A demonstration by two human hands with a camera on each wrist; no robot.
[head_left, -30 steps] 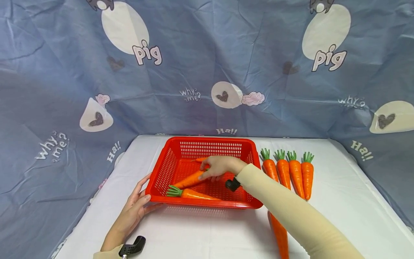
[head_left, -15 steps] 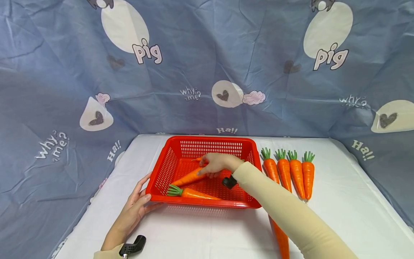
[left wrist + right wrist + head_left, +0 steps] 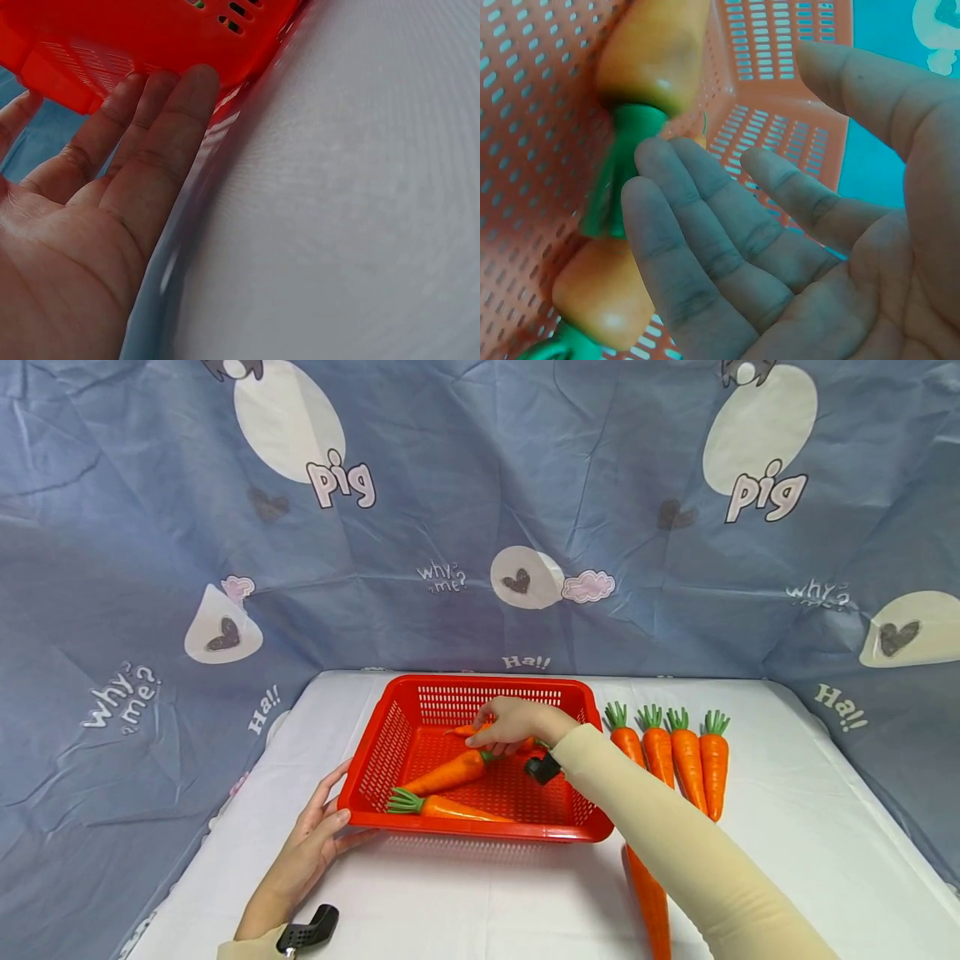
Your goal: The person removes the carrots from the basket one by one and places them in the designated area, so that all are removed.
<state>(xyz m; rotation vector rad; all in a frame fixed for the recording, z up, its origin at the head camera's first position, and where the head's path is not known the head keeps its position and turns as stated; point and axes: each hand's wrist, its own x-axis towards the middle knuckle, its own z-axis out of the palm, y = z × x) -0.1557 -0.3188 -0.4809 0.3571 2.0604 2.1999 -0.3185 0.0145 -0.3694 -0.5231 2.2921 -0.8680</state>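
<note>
A red plastic basket [image 3: 480, 832] with slotted walls sits on the white table. My left hand [image 3: 306, 843] touches its near left corner, thumb at the rim; in the left wrist view its fingers lie nearly straight against the outer wall. Over the basket, my right hand [image 3: 512, 723] has its fingers extended and holds nothing. Below it lies the back carrot [image 3: 462, 730], partly hidden by the hand. A second carrot [image 3: 448, 773] lies diagonally, its green top near my fingers. The front carrot [image 3: 457, 811] has its leaves toward the left. In the right wrist view, carrot leaves [image 3: 622, 172] lie beside my fingertips.
Several carrots [image 3: 715, 772] lie in a row right of the basket, leaves pointing away. Nearer, a carrot end [image 3: 651, 906] shows beside my right forearm, which covers part of that row. Blue printed cloth [image 3: 465, 527] hangs behind the table [image 3: 465, 910].
My right hand has let go of the diagonal carrot, which now lies in the basket. The hand has moved slightly up and back, over the back carrot. My left hand keeps its place.
</note>
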